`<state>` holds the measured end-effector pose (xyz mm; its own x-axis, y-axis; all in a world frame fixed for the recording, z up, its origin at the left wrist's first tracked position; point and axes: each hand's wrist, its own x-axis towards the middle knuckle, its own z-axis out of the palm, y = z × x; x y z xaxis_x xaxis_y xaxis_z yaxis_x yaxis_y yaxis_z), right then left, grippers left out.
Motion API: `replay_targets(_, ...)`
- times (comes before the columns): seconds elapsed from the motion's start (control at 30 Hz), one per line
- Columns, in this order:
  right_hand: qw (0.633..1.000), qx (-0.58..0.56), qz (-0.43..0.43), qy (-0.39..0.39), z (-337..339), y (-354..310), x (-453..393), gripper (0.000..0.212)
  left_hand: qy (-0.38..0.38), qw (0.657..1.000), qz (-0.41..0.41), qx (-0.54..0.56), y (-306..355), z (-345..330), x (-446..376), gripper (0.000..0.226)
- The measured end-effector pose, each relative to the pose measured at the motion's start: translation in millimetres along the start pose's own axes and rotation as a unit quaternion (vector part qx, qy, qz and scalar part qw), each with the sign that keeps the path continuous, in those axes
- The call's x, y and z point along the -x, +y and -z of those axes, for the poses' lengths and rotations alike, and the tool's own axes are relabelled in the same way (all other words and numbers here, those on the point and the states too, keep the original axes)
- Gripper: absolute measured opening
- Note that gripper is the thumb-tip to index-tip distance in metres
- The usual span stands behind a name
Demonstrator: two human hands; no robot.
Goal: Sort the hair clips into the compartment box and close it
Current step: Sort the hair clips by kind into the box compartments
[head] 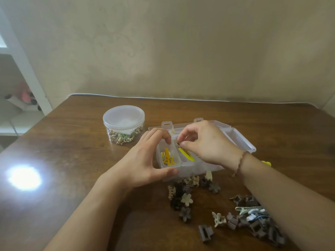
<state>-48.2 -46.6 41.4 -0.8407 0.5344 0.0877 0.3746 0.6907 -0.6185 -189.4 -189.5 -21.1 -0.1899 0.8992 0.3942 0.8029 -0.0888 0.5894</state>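
Right hand (208, 144) of mine pinches a yellow clip (186, 154) over the compartment box (241, 140) mid-bench; my left hand (145, 160) grips its near corner. Released tilted, it may straddle the divider and block the lid.

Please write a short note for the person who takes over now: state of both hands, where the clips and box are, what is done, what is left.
Left hand: steadies the box at its left front corner.
Right hand: its grip pinches a yellow clip, lowering it into the middle compartment.
Done: orange clips lie in the left compartment; the lid is open.
Left: brown and beige clips are loose on the table in front of the box, more by the right forearm. Sort them, then close the lid.
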Motion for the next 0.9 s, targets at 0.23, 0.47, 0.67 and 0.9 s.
replay_targets(0.23, 0.987, 0.119, 0.111, -0.002, 11.2, 4.7, 3.7, 0.016, 0.004, 1.0, -0.011, 0.005, 0.1, -2.8, -2.1, 0.059)
replay_targets(0.47, 0.995, 0.042, 0.055, 0.067, 113.0, 85.2, 49.2, 0.02, 0.016, 0.998, -0.018, 0.051, -4.5, -16.5, -6.2, 0.057)
replay_targets(0.67, 0.981, 0.168, -0.091, -0.03, 131.1, 155.2, 65.0, 0.019, 0.035, 0.998, -0.03, 0.042, -5.5, -25.0, -17.0, 0.064)
replay_targets(0.9, 0.948, 0.257, -0.057, -0.18, 109.6, 143.3, 71.9, 0.024, 0.044, 0.997, -0.017, 0.054, 3.0, -26.4, -17.4, 0.05)
